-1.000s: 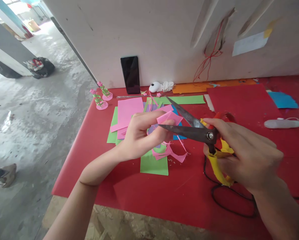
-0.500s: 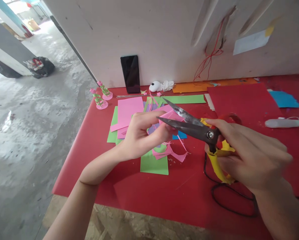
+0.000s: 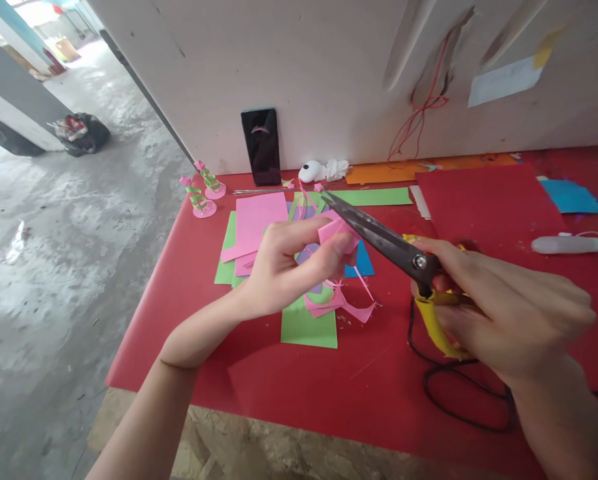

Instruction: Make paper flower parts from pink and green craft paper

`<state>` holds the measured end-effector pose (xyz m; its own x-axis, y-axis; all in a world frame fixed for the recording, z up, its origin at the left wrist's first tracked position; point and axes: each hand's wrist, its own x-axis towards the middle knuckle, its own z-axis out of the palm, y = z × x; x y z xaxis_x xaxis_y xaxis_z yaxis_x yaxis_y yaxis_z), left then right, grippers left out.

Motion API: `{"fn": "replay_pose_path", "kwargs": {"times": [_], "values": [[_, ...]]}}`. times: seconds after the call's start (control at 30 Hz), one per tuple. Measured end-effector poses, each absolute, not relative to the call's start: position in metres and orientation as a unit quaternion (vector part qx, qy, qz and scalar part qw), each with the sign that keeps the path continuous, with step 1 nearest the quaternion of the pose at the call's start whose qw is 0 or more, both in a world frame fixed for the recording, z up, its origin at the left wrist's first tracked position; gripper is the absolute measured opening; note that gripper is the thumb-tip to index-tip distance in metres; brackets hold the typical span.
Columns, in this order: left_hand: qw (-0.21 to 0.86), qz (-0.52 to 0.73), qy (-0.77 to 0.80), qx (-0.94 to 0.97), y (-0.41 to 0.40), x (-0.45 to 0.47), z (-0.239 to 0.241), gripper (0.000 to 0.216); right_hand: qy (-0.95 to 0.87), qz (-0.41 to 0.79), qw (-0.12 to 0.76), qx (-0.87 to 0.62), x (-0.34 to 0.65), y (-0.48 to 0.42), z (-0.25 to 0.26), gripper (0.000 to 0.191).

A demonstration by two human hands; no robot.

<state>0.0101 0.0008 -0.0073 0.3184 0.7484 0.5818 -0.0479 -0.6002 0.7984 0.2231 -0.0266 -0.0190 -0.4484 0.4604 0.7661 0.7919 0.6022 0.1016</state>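
My left hand pinches a small piece of pink paper between thumb and fingers, held up over the heap of coloured sheets. My right hand is wrapped round the yellow handles of a pair of scissors. Their dark blades are closed together and point up and left, just behind and beside the pink piece. Below my left hand, pink paper offcuts with curved cut edges lie on a green sheet. A pink sheet and other sheets lie behind the wrist.
A phone leans on the wall at the back. Two small pink-and-green paper flower stands are near the table's left edge. A glue bottle lies at right, near a dark red sheet. A black cord loops beneath my right hand.
The scissor blades, apart before, have come together. The pink piece in my left hand has tilted a little, and my right hand has barely shifted.
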Motion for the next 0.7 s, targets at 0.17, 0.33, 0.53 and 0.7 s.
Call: {"fn": "replay_pose_path", "kwargs": {"times": [0.17,0.33,0.53,0.7], "values": [[0.387,0.522,0.243,0.72,0.001,0.009,-0.007,0.036,-0.767,-0.205,0.367,-0.485,0.242,-0.014,-0.024,0.008],[0.421,0.511,0.229,0.713,0.002,0.008,-0.008,0.036,-0.71,-0.099,0.231,-0.657,0.301,0.039,-0.042,0.019],[0.448,0.484,0.25,0.709,0.002,0.007,-0.01,0.035,-0.606,0.026,0.082,-0.791,0.372,0.089,-0.091,0.028],[0.462,0.469,0.268,0.704,0.003,0.008,-0.009,0.036,-0.59,0.09,0.107,-0.795,0.389,0.099,-0.107,0.033]]}}
